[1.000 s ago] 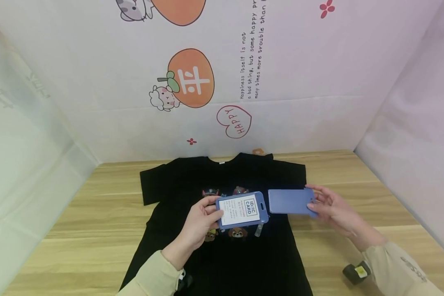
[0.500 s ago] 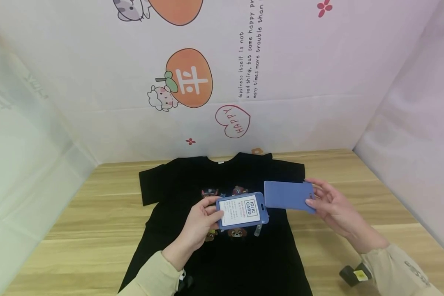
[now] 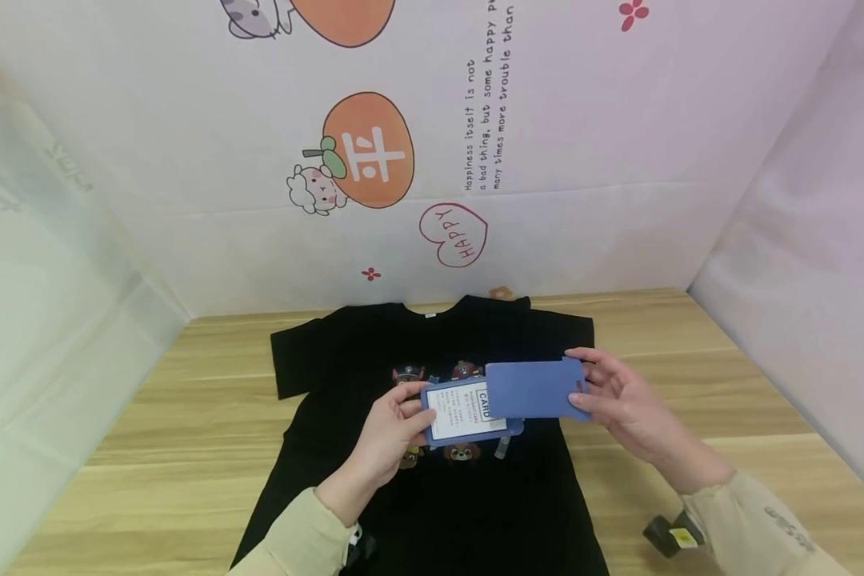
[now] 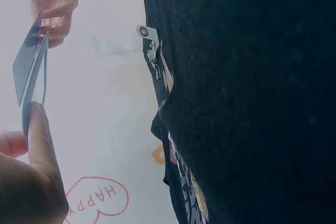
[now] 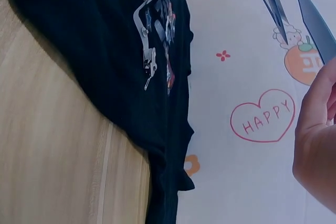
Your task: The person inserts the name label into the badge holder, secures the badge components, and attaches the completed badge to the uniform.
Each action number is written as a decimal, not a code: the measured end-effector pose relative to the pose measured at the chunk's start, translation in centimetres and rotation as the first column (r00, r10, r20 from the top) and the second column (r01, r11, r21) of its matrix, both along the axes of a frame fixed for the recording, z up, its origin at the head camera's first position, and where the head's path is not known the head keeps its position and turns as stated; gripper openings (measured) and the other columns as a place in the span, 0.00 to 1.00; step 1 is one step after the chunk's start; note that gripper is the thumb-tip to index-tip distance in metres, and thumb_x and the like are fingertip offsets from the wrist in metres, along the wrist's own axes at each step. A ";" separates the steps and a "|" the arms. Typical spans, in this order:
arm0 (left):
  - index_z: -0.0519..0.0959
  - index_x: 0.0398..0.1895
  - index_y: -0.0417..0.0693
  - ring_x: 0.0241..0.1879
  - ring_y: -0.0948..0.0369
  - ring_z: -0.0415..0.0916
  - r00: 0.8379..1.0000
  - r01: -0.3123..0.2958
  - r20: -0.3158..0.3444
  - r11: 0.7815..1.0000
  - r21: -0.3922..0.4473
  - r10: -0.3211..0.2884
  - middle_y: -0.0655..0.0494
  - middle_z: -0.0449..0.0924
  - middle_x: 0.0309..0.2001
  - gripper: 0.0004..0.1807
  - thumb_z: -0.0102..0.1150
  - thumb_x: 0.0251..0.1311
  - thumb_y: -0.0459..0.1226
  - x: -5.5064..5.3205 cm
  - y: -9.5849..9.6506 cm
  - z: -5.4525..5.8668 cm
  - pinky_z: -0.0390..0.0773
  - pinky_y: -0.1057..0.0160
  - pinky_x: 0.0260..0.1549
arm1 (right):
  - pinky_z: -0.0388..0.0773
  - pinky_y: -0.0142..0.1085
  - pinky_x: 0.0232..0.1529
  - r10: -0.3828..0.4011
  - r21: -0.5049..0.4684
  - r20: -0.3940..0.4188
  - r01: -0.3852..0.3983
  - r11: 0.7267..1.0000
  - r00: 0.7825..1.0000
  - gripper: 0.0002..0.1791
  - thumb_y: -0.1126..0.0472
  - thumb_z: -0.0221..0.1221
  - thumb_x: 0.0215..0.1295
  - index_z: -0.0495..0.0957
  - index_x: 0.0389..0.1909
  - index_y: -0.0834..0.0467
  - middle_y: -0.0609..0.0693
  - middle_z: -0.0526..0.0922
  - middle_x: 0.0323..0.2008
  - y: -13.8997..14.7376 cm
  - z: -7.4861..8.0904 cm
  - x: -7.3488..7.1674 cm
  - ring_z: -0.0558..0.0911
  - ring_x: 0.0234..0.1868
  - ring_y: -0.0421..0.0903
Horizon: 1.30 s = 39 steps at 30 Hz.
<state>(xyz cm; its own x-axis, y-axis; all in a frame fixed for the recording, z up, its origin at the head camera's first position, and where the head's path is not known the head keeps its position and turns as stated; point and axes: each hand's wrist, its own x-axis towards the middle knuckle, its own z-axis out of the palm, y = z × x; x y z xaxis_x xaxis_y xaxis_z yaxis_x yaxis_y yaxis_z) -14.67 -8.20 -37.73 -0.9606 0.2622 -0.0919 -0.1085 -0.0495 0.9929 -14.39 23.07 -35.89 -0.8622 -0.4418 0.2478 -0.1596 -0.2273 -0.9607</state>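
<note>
My left hand (image 3: 385,438) pinches the left end of a blue card holder, its thumb on the white insert (image 3: 455,416) printed with "CARD". In my right hand (image 3: 637,412) is a flat blue cover panel (image 3: 529,390), gripped between thumb and fingers at its slotted right end. The panel overlaps the holder's right part in the head view, hiding some of the print. A gap shows between holder (image 5: 272,6) and panel (image 5: 312,22) in the right wrist view. Beneath both lies a black T-shirt (image 3: 468,512) with cartoon dogs. A badge clip (image 5: 150,60) with a strap rests on it.
The shirt is spread over a wooden table (image 3: 151,440). A white printed cloth (image 3: 583,160) hangs behind the table, with pale sheets (image 3: 821,280) at both sides. A small black device (image 3: 666,536) with a yellow label sits by the right sleeve.
My right hand first rises slightly with the blue panel, then moves left, bringing it over the holder's right end. My left hand and the holder stay nearly still.
</note>
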 end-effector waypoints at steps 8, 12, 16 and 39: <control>0.63 0.62 0.33 0.41 0.57 0.83 1.000 0.004 0.000 1.000 0.012 -0.004 0.35 0.79 0.50 0.23 0.50 0.63 0.26 0.0 0.1 -0.1 0.83 0.62 0.38 | 0.80 0.27 0.39 -0.005 0.049 0.022 0.004 0.999 1.000 0.26 0.77 0.51 0.64 0.67 0.58 0.48 0.46 0.74 0.43 -0.6 -0.1 0.1 0.78 0.41 0.36; 0.63 0.63 0.33 0.41 0.58 0.82 1.000 0.001 -0.003 1.000 0.016 -0.001 0.35 0.79 0.50 0.24 0.49 0.63 0.25 0.0 0.2 -0.1 0.83 0.63 0.38 | 0.79 0.26 0.36 -0.016 0.084 0.020 0.014 0.996 1.000 0.26 0.76 0.51 0.64 0.67 0.58 0.48 0.45 0.74 0.42 -0.6 -0.2 0.1 0.78 0.40 0.36; 0.63 0.63 0.32 0.41 0.58 0.82 1.000 -0.001 -0.001 1.000 0.020 0.001 0.36 0.79 0.51 0.24 0.49 0.63 0.25 0.0 0.2 0.0 0.83 0.63 0.38 | 0.80 0.27 0.38 -0.025 0.103 0.021 0.023 0.994 0.999 0.25 0.75 0.51 0.65 0.67 0.57 0.48 0.46 0.74 0.43 -0.4 -0.3 0.1 0.78 0.41 0.37; 0.63 0.63 0.32 0.41 0.58 0.82 1.000 0.003 -0.011 1.000 0.025 -0.002 0.36 0.79 0.51 0.24 0.50 0.63 0.26 0.0 0.1 0.1 0.83 0.62 0.39 | 0.69 0.23 0.24 -0.074 0.110 0.014 0.072 0.991 0.997 0.27 0.76 0.52 0.64 0.68 0.58 0.46 0.42 0.68 0.37 0.7 -0.9 0.2 0.70 0.29 0.33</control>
